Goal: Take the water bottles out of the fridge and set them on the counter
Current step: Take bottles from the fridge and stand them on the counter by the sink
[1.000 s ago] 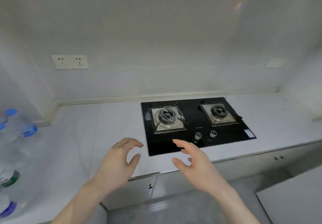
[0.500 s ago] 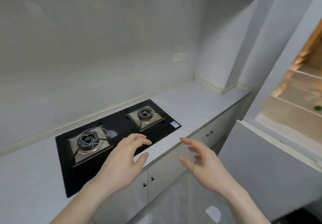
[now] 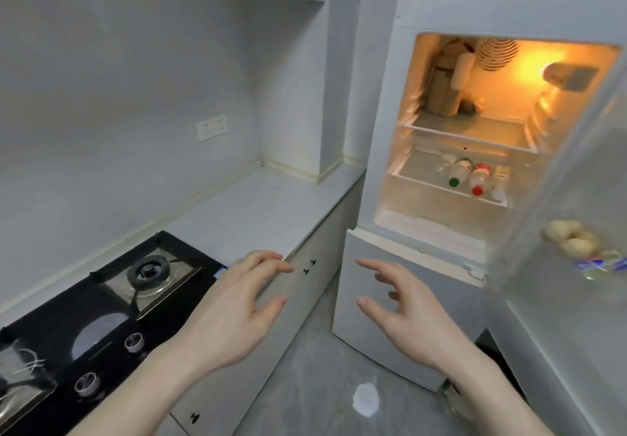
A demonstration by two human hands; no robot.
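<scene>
The left hand hangs open in front of the worktop's edge, fingers spread and slightly curled, holding nothing. The right hand is open the same way, thumb apart from the fingers, empty, in front of the fridge's closed lower door. Both forearms run out of the bottom of the view.

Left of the hands a black hob sits in the worktop; its near burner is cut off at the left edge, and two knobs show along its front. The worktop runs bare from the hob to the corner beside the fridge.

The fridge's upper compartment stands open and lit orange. On its lower shelf lie the water bottles, caps toward the camera: one green cap, one red, and a paler one to the right that is hard to make out. A clear shape left of them is too blurred to name. On the upper shelf something brown stands at the back left, unclear. The open door fills the right side, cut off by the frame, with pale rounded things and a blue packet in its rack, blurred.
</scene>
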